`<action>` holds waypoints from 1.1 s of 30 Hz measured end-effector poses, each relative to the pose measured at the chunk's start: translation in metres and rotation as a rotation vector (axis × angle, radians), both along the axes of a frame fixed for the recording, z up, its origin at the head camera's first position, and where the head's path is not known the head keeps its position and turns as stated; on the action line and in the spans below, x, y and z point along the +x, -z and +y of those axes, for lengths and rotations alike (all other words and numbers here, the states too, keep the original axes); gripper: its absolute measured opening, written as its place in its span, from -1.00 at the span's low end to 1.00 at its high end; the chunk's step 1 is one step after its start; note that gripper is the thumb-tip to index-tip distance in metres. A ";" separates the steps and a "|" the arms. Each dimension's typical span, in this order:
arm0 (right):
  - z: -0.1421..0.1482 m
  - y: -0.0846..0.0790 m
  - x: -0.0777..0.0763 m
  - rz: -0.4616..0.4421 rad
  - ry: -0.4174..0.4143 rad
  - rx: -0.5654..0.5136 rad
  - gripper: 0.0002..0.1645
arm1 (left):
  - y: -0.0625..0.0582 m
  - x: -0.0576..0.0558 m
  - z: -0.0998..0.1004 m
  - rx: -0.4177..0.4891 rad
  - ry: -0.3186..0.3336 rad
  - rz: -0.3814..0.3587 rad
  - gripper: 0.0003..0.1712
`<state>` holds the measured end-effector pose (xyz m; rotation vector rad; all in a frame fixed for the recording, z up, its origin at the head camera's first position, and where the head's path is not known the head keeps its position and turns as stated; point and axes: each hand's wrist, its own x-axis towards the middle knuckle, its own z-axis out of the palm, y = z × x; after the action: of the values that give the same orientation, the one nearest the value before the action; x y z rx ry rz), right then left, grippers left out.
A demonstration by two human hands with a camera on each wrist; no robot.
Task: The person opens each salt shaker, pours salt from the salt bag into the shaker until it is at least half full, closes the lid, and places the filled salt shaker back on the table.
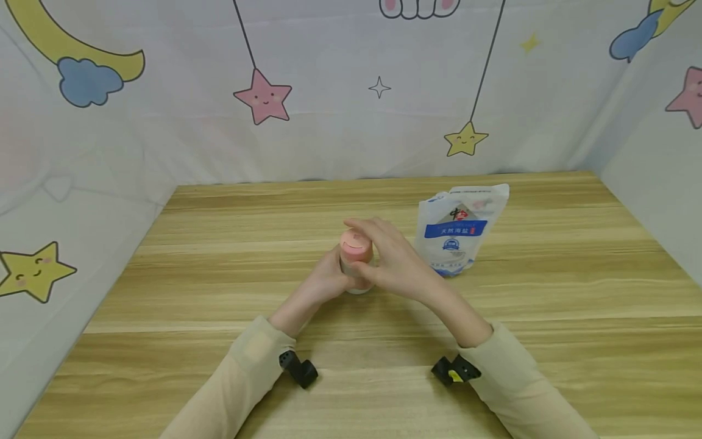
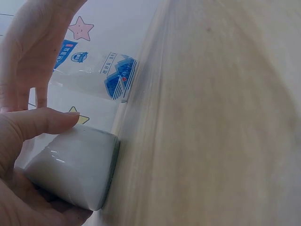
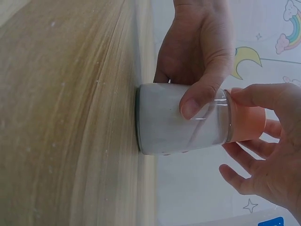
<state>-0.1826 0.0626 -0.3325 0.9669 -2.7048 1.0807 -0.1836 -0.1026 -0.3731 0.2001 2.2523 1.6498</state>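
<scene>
A clear jar point(image 3: 164, 122) of white contents, with a pink lid point(image 3: 248, 123), stands upright on the table. My left hand point(image 1: 326, 277) grips the jar's body, its thumb lying across the side in the right wrist view. With thumb and fingers around the lid, my right hand point(image 1: 392, 262) holds the top of the jar. In the left wrist view the lower part of the jar point(image 2: 82, 162) shows between the left thumb and fingers. Just right of the right hand stands a white and blue salt pouch point(image 1: 452, 244), upright, its top corner slanting to the right.
The wood-grain table point(image 1: 219, 372) meets a white cloth backdrop point(image 1: 329, 146) printed with stars, moons and clouds at the back and sides. Black wrist cameras sit on both sleeves, the left camera point(image 1: 298, 369) and the right camera point(image 1: 455, 371).
</scene>
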 end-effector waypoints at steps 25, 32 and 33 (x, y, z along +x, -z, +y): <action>0.001 0.000 0.000 -0.028 -0.002 0.003 -0.16 | -0.001 0.000 0.000 0.004 0.007 -0.001 -0.08; 0.001 0.002 -0.001 0.013 0.008 -0.005 -0.21 | -0.001 0.000 0.000 0.015 0.012 0.010 -0.09; 0.001 0.002 -0.001 0.016 0.009 -0.006 -0.21 | 0.000 0.000 0.000 0.019 0.013 0.010 -0.09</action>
<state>-0.1836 0.0633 -0.3343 0.9574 -2.6891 1.0736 -0.1838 -0.1029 -0.3727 0.2276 2.2384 1.6672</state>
